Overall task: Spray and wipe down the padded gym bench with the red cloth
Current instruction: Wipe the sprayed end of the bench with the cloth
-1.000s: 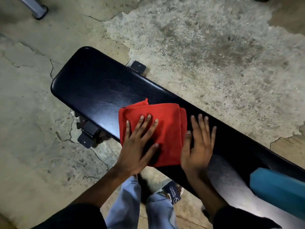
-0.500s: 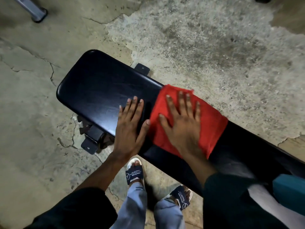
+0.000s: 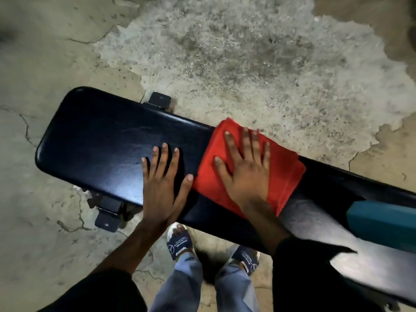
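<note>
A long black padded gym bench (image 3: 94,140) runs from the left to the lower right over a concrete floor. A folded red cloth (image 3: 286,176) lies across its middle. My right hand (image 3: 245,174) presses flat on the cloth with its fingers spread. My left hand (image 3: 162,183) rests flat on the bare pad just left of the cloth, its thumb tip beside the cloth's edge, holding nothing. No spray bottle is in view.
A teal block (image 3: 382,219) sits on the bench at the right edge. Metal bench feet stick out at the far side (image 3: 160,99) and the near side (image 3: 107,218). My sandalled feet (image 3: 180,240) stand close to the bench's near edge. The floor is cracked, patchy concrete.
The cloth passed from under my left hand to under my right hand and slid right along the bench. My left hand now lies on the bare pad.
</note>
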